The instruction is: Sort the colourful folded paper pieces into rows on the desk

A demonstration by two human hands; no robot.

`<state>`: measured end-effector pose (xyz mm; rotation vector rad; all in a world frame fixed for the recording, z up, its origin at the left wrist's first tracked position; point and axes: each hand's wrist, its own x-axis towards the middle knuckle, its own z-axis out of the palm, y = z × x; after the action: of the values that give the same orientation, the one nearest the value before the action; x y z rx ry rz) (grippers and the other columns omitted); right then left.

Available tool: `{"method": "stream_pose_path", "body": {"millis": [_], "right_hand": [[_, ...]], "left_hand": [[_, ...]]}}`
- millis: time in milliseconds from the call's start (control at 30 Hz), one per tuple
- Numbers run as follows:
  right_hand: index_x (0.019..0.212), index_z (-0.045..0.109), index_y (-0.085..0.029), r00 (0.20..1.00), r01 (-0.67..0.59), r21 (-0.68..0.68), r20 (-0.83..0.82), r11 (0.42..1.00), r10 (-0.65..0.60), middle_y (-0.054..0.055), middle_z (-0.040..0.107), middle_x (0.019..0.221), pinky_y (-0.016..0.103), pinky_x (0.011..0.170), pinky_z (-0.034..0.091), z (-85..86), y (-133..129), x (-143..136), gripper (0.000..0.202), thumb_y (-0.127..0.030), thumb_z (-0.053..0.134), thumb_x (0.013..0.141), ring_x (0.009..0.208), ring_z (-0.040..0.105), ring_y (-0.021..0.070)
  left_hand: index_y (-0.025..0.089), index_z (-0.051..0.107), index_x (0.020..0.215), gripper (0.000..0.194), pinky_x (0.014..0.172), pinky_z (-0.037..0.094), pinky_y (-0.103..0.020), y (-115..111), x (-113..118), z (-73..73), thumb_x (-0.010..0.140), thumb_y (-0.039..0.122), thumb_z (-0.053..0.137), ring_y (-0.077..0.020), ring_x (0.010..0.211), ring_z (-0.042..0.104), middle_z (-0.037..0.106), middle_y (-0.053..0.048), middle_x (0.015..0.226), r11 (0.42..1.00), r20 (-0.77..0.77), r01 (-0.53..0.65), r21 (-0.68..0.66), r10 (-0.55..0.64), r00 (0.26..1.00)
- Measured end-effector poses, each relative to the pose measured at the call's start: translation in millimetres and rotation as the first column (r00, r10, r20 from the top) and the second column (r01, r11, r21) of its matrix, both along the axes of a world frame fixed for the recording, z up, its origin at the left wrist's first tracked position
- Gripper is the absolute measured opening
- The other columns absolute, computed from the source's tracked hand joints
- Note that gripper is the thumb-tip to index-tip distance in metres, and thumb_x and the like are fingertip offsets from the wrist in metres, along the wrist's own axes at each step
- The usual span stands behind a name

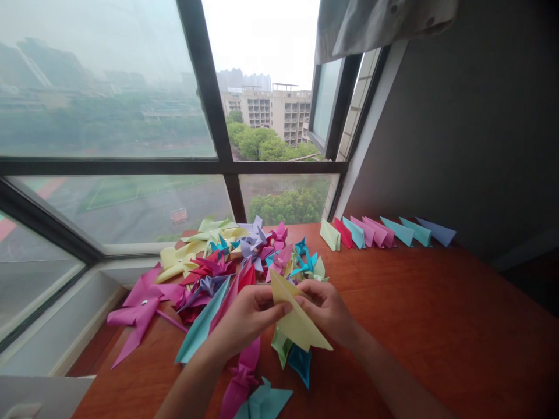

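Observation:
A pale yellow paper airplane [301, 320] is held up in front of me, its narrow end pointing up and away. My left hand [255, 311] pinches it from the left, thumb on the paper. On the other side, my right hand [327, 305] grips it with thumb and bent fingers. Below it lie a light green folded paper piece [282, 344] and a dark blue one [301, 365]. Beside my left wrist rests a turquoise paper airplane [203, 323], with a pink-red one [236, 288] partly hidden behind my left hand.
Several folded paper pieces [257, 244] are heaped toward the window. A magenta pinwheel [142, 305] lies at the left table edge. Along the back right, several paper airplanes [369, 233] stand in a row. Nearest me are a magenta folded piece [240, 381] and a teal one [266, 401].

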<state>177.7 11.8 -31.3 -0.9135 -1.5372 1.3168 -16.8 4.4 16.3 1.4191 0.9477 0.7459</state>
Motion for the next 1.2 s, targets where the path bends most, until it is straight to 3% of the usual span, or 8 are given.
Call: {"method": "stream_pose_path", "body": {"millis": [267,467,600,833,1000,1200], "right_hand": [[0.091,0.071,-0.016,1.0,-0.031,0.023,-0.004,0.999,0.031,0.002,0.066,0.08,0.021,0.062,0.048,4.4,0.7,2.8,0.032,-0.047,0.067,0.086,0.071,0.06,0.0131],[0.09,0.072,-0.016,0.986,0.108,0.123,0.113,0.987,-0.122,0.002,0.069,0.082,0.022,0.062,0.048,5.6,4.9,4.4,0.027,-0.042,0.068,0.085,0.072,0.061,0.0139],[0.095,0.072,-0.018,0.961,0.143,0.25,0.195,0.958,-0.195,0.002,0.072,0.087,0.024,0.065,0.049,7.6,7.3,7.0,0.023,-0.039,0.064,0.088,0.073,0.062,0.0141],[0.102,0.069,-0.021,0.909,0.324,0.376,0.132,0.868,-0.396,0.005,0.071,0.093,0.026,0.069,0.053,7.9,10.8,14.8,0.021,-0.036,0.056,0.095,0.081,0.066,0.0167],[0.097,0.068,-0.021,0.867,0.387,0.523,0.073,0.759,-0.492,0.005,0.069,0.089,0.029,0.072,0.052,9.3,5.9,18.0,0.018,-0.031,0.053,0.096,0.082,0.065,0.0176],[0.097,0.071,-0.022,0.899,0.303,0.649,0.049,0.698,-0.436,0.006,0.068,0.084,0.029,0.064,0.053,9.9,-5.7,14.6,0.015,-0.031,0.059,0.092,0.068,0.062,0.0164]], "left_hand": [[0.016,0.079,0.1,0.026,0.072,0.053,-0.026,-0.4,1.0,3.2,0.085,0.034,0.068,-0.0221,0.082,0.068,0.076,-0.006,0.088,0.999,0.002,0.024,0.029,-0.024,1.0],[0.015,0.077,0.099,0.031,0.072,0.055,-0.03,-0.2,1.4,1.0,0.084,0.04,0.068,-0.0242,0.082,0.067,0.074,-0.008,0.083,1.0,0.002,0.02,-0.001,-0.02,1.0],[0.013,0.076,0.099,0.038,0.068,0.055,-0.029,0.9,1.8,1.4,0.082,0.047,0.069,-0.0224,0.076,0.067,0.073,-0.008,0.082,0.996,0.007,-0.086,-0.011,0.086,0.996],[0.013,0.077,0.091,0.044,0.052,0.049,-0.024,3.3,1.5,11.9,0.074,0.053,0.074,-0.0142,0.052,0.056,0.068,-0.003,0.064,0.924,0.007,-0.381,0.021,0.381,0.924],[0.014,0.075,0.098,0.041,0.045,0.042,-0.021,6.8,-3.0,2.2,0.075,0.048,0.075,-0.0098,0.043,0.047,0.066,0.0,0.061,0.902,-0.002,-0.427,0.06,0.428,0.904],[0.014,0.074,0.102,0.043,0.046,0.042,-0.022,9.1,-6.4,-5.6,0.075,0.048,0.076,-0.0103,0.043,0.049,0.065,0.001,0.06,0.885,0.029,-0.462,0.059,0.461,0.887]]}}
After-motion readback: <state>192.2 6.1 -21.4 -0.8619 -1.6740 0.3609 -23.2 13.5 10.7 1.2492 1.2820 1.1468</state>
